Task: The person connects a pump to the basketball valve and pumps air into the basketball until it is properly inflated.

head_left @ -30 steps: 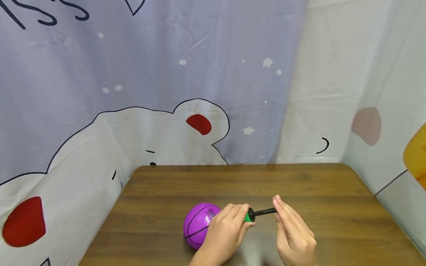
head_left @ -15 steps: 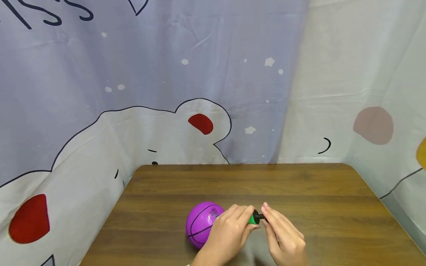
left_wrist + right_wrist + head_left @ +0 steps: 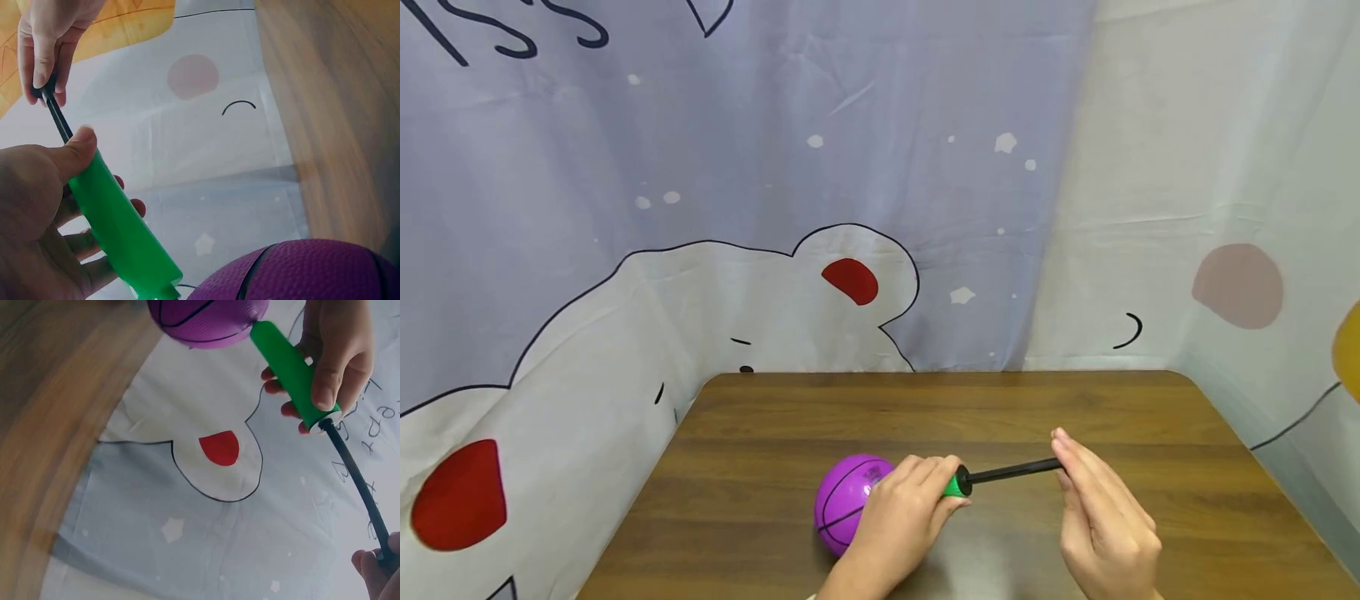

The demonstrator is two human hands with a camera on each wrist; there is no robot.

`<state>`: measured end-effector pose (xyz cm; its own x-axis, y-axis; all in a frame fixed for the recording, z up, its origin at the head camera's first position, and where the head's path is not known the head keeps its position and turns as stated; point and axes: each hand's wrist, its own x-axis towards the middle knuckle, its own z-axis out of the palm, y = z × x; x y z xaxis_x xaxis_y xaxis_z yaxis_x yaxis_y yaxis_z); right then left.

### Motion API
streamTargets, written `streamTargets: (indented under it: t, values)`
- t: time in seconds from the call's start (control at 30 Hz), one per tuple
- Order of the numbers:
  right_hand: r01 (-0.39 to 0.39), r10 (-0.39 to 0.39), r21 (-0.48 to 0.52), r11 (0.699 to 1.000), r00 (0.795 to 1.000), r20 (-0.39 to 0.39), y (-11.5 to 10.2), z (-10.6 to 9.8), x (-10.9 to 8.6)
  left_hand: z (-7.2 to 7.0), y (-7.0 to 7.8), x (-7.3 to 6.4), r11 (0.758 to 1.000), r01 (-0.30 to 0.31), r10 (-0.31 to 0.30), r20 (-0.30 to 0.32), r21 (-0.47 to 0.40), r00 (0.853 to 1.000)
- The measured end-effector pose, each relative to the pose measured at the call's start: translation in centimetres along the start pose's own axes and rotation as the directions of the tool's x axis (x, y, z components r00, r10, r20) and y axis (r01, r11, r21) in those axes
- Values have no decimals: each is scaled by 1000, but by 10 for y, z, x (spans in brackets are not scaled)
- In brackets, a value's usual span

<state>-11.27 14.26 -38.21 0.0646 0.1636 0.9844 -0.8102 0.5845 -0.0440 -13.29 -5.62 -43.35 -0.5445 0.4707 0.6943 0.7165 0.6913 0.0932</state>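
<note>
A small hand pump with a green barrel [image 3: 125, 225] and a black rod [image 3: 1015, 471] lies across both hands. My left hand [image 3: 898, 521] grips the green barrel, its thumb along the rod end. With fingers and thumb, my right hand [image 3: 1105, 525] pinches the black handle [image 3: 42, 92] at the rod's far end. The rod is drawn well out of the barrel. A purple ball with black lines [image 3: 850, 504] rests on the table just left of my left hand, which hides part of it. In the right wrist view the barrel's tip meets the ball [image 3: 209, 322].
Beneath everything is a brown wood-grain table [image 3: 760, 433] with rounded far corners. A printed curtain [image 3: 925, 167] with bear shapes and stars hangs behind it and along both sides.
My right hand pushed the rod in toward the barrel, then pulled it back out to the right, farther than before. My left hand and the ball have hardly moved.
</note>
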Motion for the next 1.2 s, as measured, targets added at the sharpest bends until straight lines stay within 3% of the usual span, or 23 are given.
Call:
streamTargets:
  t: [0.17, 0.33, 0.5, 0.63, 0.87, 1.2]
  values:
    - [-36, 36, 38, 999, 999, 1, -7, 6, -9, 0, 3, -1, 1000, -18, 19, -24, 7, 1000]
    - [-60, 58, 22, 998, 995, 83, -11, 12, -30, 3, 8, 0, 999, -41, 41, -67, 9, 997]
    - [-65, 54, 67, 996, 987, 152, -14, 19, -53, 5, 11, -1, 999, -49, 50, -60, 12, 997]
    - [-52, 32, 110, 993, 984, 178, -12, 20, -60, 5, 11, -2, 998, -65, 66, -51, 24, 997]
    - [29, -51, 126, 992, 983, 174, -7, 15, -46, 5, 7, -3, 998, -61, 61, -42, -6, 997]
    - [1, -1, 0, 1000, 1000, 31, 5, 0, -7, 0, 1, -1, 1000, 16, -16, -5, -2, 1000]
